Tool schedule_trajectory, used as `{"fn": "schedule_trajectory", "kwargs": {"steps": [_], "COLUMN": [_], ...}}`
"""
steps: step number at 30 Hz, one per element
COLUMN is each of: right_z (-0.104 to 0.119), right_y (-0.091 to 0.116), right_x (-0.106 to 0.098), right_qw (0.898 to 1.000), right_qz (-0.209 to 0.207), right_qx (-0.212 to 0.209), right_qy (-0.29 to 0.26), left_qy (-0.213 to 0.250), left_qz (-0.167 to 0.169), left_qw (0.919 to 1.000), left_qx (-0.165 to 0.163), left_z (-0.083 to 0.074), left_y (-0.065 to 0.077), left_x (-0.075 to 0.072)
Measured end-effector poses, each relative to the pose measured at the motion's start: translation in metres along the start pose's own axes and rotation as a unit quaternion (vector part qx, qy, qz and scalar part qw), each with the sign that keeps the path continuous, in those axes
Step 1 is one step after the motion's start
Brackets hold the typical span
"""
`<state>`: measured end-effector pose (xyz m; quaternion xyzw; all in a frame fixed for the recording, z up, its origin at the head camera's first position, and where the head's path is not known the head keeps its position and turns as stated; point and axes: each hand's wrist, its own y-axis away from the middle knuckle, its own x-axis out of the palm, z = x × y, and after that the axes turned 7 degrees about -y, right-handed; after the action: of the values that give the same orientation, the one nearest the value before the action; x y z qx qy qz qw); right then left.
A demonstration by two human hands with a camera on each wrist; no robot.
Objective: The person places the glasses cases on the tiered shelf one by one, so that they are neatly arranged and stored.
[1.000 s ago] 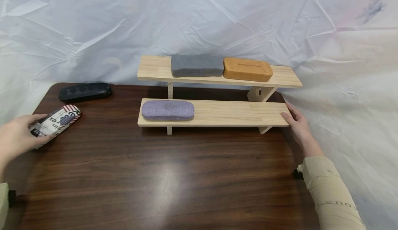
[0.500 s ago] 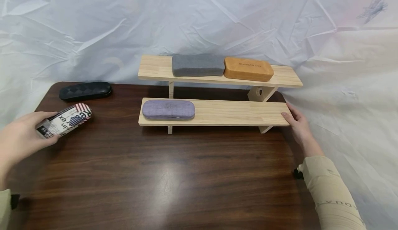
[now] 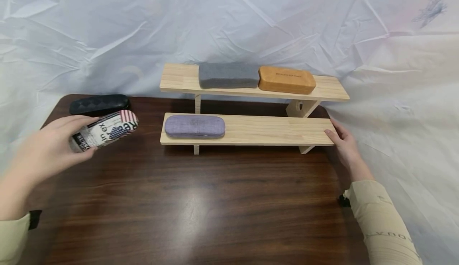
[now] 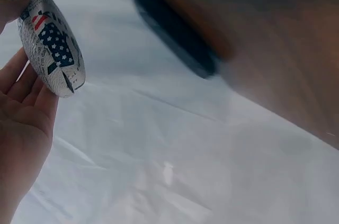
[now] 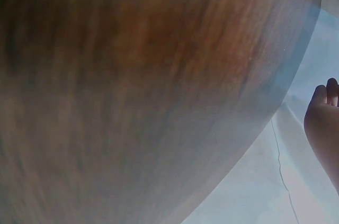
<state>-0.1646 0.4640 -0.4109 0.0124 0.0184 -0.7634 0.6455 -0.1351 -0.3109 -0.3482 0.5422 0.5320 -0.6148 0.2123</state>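
Observation:
My left hand point(image 3: 51, 147) grips a glasses case point(image 3: 109, 130) printed with newspaper lettering and an American flag, thumb on one side and fingers on the other. In the left wrist view the glasses case point(image 4: 50, 41) is tilted, its end pointing down past the fingers. At the right, my right hand point(image 3: 345, 147) holds the end of the lower board of a two-tier wooden shelf point(image 3: 272, 131), the thumb on top. A purple glasses case point(image 3: 195, 126) lies at the left of that board. On the upper board sit a grey glasses case point(image 3: 228, 75) and an orange-brown one point(image 3: 286, 80).
A black glasses case point(image 3: 99, 104) lies at the back left of the dark wooden table point(image 3: 201, 209), just behind the left hand. A wrinkled white sheet point(image 3: 118, 30) hangs behind the table and along its right side.
My left hand has carried the flag-print glasses case to the right and a little away from me, close in front of the black one. The right hand stays on the shelf end.

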Motion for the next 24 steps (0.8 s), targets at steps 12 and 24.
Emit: {"fn": "schedule_trajectory", "kwargs": {"steps": [12,24], "right_z": [-0.001,-0.002], "right_y": [-0.001,-0.002], "right_x": [-0.001,-0.001], "right_qw": [1.000,1.000], "right_qz": [-0.004,-0.004], "right_qx": [-0.005,-0.010], "right_qy": [-0.003,-0.015], "left_qy": [0.001,0.042], "left_qz": [0.000,0.021], "left_qw": [0.9945,0.9820], "left_qx": [0.105,0.183], "left_z": [-0.072,-0.126], "left_y": [-0.045,-0.097], "left_x": [-0.003,0.028]}}
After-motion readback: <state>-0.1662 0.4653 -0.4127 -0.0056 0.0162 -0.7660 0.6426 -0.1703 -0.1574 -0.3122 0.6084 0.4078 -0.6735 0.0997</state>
